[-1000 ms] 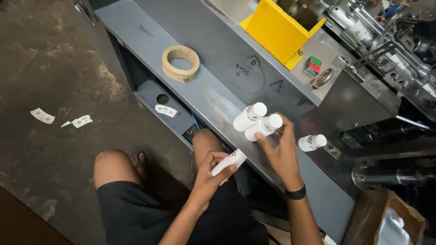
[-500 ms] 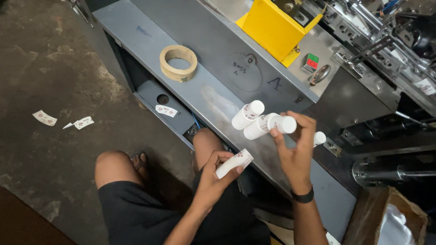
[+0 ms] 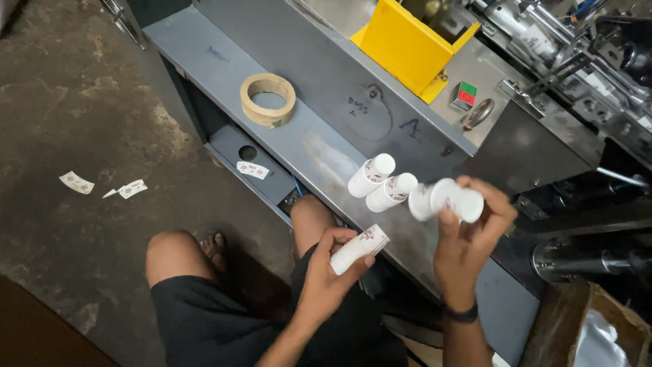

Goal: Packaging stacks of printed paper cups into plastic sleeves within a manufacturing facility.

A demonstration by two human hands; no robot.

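My left hand [image 3: 327, 272] grips a short stack of white paper cups [image 3: 358, 249] over my lap, just below the grey shelf [image 3: 204, 61]. Raised above the shelf edge, my right hand [image 3: 470, 238] holds two more white cup stacks [image 3: 446, 199] side by side, their round ends facing me. Two other cup stacks [image 3: 380, 182] lie on the shelf just to the left of the right hand, not touching it.
A roll of tan tape [image 3: 268, 100] lies farther left on the shelf. A yellow bin [image 3: 407, 44] and a red-green switch [image 3: 465, 96] sit on the machine behind. Paper scraps [image 3: 102, 187] lie on the floor. A brown box [image 3: 591, 326] stands at lower right.
My right hand lifted off the shelf with cup stacks in it and turned them toward me. The lone stack that lay to its right is gone from the shelf. The left hand barely moved.
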